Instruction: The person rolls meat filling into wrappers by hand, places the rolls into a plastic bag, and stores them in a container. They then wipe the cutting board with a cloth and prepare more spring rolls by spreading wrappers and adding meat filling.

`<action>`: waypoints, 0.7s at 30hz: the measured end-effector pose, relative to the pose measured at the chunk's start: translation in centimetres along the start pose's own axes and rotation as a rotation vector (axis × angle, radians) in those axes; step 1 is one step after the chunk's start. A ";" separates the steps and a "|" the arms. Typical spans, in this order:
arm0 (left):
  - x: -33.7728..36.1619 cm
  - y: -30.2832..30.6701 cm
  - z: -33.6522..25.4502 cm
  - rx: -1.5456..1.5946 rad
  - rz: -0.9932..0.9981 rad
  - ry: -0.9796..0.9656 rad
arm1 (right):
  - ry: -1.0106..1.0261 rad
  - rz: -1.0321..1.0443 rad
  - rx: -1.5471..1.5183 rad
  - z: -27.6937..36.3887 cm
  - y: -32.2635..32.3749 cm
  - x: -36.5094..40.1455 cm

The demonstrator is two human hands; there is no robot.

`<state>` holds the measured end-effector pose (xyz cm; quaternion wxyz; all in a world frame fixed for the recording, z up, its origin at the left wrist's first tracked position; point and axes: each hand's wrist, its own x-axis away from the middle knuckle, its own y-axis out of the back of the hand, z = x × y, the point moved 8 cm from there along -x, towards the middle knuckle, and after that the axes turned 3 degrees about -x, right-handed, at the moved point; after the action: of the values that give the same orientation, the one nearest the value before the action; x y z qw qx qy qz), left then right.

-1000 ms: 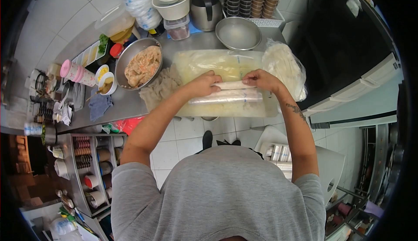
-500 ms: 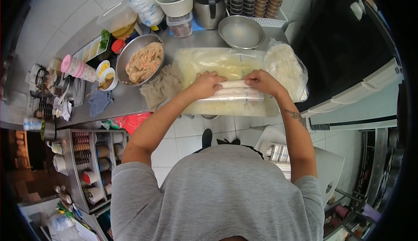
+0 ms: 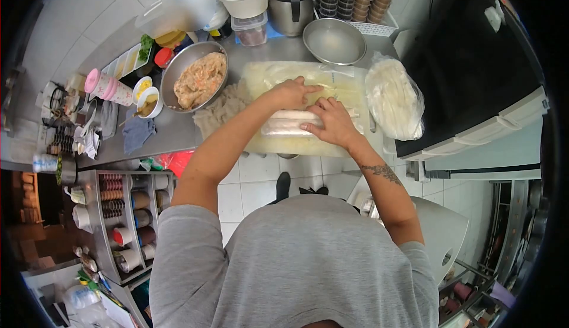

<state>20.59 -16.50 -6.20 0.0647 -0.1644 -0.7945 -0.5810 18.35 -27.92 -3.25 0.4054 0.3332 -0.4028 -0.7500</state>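
right hand spread over the pale roll on the yellowish board.
the left hand is loosely open above the roll, index finger extended; the right thumb and fingers span it. a filled metal bowl and a clear bag flank the board on the table.

Two hands, two small white bowls
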 end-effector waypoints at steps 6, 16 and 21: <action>0.1 0.2 -0.3 -0.067 -0.009 0.059 | 0.032 0.031 0.037 0.8 0.4 0.8; 9.8 3.7 4.5 0.369 -0.595 0.283 | 0.040 0.011 0.028 1.1 0.4 2.0; 14.2 -0.1 3.9 0.473 -0.760 0.429 | 0.032 0.017 0.037 1.4 0.5 1.9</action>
<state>7.59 -10.23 -3.36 0.0457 0.2794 -0.8772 -0.3879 16.47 -29.32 -2.47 0.4119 0.3492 -0.4131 -0.7333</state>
